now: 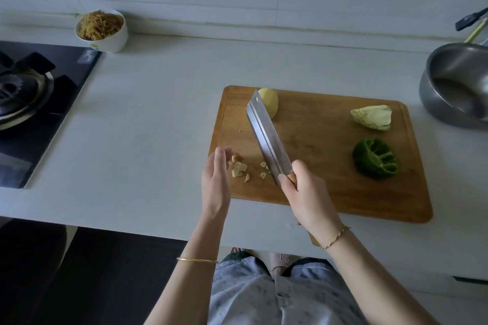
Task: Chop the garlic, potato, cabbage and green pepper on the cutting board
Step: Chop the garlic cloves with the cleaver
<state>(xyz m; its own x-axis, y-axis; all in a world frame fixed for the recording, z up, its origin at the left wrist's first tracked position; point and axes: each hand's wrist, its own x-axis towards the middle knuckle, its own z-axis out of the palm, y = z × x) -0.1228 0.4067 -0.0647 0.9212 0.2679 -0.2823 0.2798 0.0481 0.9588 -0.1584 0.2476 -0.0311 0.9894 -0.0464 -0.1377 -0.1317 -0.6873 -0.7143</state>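
Garlic (241, 169) lies in rough pieces at the near-left of the cutting board (317, 166), so I read this as the mincing pass. Right hand (306, 192) grips the cleaver (266, 134) handle, and left hand (215, 179) is flat beside the pile, fingers (220, 155) straight, holding nothing. I'd herd the pieces tight, keep those fingers off the cut line and rock the blade; potato (269, 105), cabbage (372, 116) and green pepper (376, 158) lie farther out.
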